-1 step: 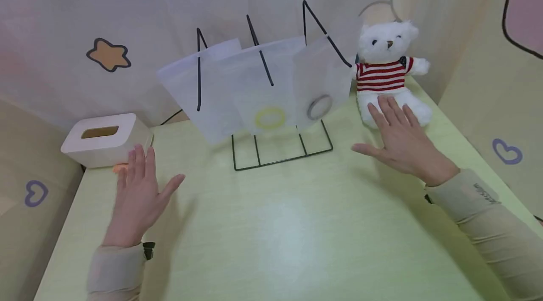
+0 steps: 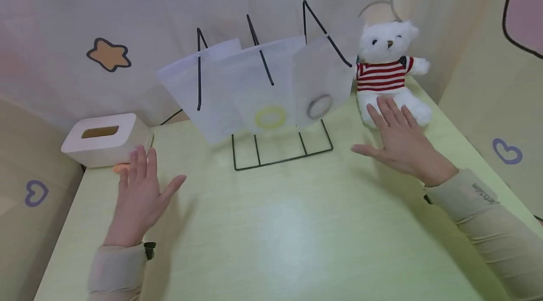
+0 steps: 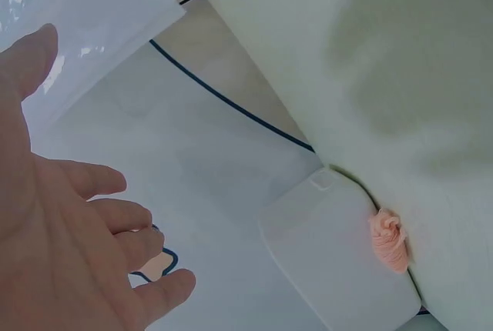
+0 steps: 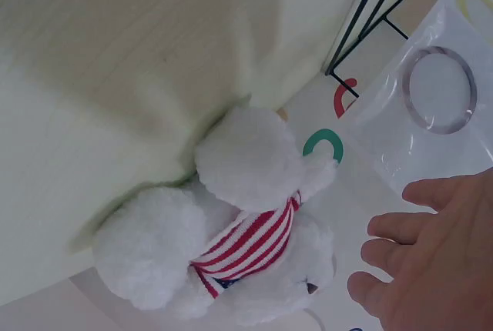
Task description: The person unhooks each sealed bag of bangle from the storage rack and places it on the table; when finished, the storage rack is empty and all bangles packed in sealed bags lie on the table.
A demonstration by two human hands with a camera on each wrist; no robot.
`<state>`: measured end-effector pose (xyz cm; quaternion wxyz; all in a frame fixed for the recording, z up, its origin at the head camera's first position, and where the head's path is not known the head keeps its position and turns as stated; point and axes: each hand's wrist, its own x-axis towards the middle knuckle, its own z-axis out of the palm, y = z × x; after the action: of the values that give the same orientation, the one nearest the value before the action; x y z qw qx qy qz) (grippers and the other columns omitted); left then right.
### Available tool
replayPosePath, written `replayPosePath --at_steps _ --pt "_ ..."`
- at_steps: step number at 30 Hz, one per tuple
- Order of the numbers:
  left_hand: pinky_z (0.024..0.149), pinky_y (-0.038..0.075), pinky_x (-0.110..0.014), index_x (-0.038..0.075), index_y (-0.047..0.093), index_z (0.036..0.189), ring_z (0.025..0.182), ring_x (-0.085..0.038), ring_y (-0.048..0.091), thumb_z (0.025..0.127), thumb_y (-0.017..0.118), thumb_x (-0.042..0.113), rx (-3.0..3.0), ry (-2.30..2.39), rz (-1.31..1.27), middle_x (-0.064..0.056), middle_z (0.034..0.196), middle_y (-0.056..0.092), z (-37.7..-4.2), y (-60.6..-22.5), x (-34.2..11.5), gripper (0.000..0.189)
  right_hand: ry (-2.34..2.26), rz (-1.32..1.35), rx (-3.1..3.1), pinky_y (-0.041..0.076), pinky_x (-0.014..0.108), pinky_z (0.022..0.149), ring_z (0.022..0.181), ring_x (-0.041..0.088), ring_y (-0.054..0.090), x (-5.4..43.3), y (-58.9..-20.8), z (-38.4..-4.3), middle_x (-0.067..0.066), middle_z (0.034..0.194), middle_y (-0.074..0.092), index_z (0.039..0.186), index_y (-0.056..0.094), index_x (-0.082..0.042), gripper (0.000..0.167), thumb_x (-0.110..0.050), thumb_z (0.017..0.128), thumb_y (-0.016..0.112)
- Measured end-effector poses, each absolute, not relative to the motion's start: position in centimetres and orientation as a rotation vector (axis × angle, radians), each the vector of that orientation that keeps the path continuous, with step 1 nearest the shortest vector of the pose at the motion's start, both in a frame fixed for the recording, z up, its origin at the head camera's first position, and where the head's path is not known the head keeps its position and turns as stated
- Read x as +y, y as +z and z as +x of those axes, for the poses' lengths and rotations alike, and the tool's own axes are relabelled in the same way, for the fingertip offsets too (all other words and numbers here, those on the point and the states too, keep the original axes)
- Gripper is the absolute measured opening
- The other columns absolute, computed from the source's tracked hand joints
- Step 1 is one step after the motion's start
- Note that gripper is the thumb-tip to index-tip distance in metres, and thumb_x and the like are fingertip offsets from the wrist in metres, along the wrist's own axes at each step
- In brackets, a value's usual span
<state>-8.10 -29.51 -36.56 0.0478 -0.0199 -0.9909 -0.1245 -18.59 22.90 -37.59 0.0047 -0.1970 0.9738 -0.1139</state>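
My left hand (image 2: 137, 202) hovers palm down with fingers spread, holding nothing. Its fingertips overlap the front corner of a white tissue box (image 2: 123, 147) in the head view. A small peach yarn bundle (image 3: 389, 240) lies beside that box. Over on the right, my right hand (image 2: 403, 143) is also spread and holds nothing; its fingertips overlap the legs of a white teddy bear (image 2: 382, 77) in a striped shirt. Between the hands stands a black wire rack (image 2: 282, 162) with translucent bags hung on its arms. One bag shows a yellow ring (image 2: 270, 117), another a greyish-brown ring (image 4: 440, 90).
The pale table (image 2: 271, 235) runs to a cloth backdrop (image 2: 140, 8) with printed shapes, among them an orange star (image 2: 109, 54). A thin dark cord (image 3: 231, 102) shows behind the table's back edge. The rack's arms stick out toward the front.
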Motion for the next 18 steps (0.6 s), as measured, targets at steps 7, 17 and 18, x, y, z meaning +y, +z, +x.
replayPosePath --at_steps 7,17,18 --pt "0.109 0.005 -0.068 -0.006 0.003 0.152 0.145 -0.042 -0.008 0.097 0.044 0.058 -3.011 -0.381 -0.059 -0.028 0.158 -0.008 -7.6 -36.5 -29.7 0.094 -0.415 -0.649 3.045 0.004 0.057 0.116 0.147 0.033 -0.006 21.6 -37.6 -18.3 0.019 0.161 -0.001 0.156 0.009 -0.004 0.101 -0.069 0.089 0.049" --pt "0.109 0.006 -0.068 -0.005 0.006 0.153 0.146 -0.039 -0.007 0.098 0.045 0.055 -2.944 -0.584 -0.041 -0.024 0.159 -0.006 -7.7 -35.4 -29.1 0.090 -0.575 -0.745 2.939 0.031 0.058 0.106 0.130 0.046 0.033 18.1 -38.8 -18.4 0.027 0.141 0.039 0.141 0.040 0.009 0.077 -0.052 0.095 0.054" --pt "0.109 0.007 -0.069 -0.005 0.008 0.153 0.146 -0.040 -0.003 0.098 0.046 0.053 -2.921 -0.619 -0.035 -0.024 0.159 -0.003 -7.8 -35.3 -28.9 0.088 -0.591 -0.748 2.929 0.031 0.059 0.105 0.129 0.047 0.034 17.9 -39.0 -18.4 0.028 0.140 0.039 0.141 0.040 0.009 0.076 -0.051 0.096 0.054"
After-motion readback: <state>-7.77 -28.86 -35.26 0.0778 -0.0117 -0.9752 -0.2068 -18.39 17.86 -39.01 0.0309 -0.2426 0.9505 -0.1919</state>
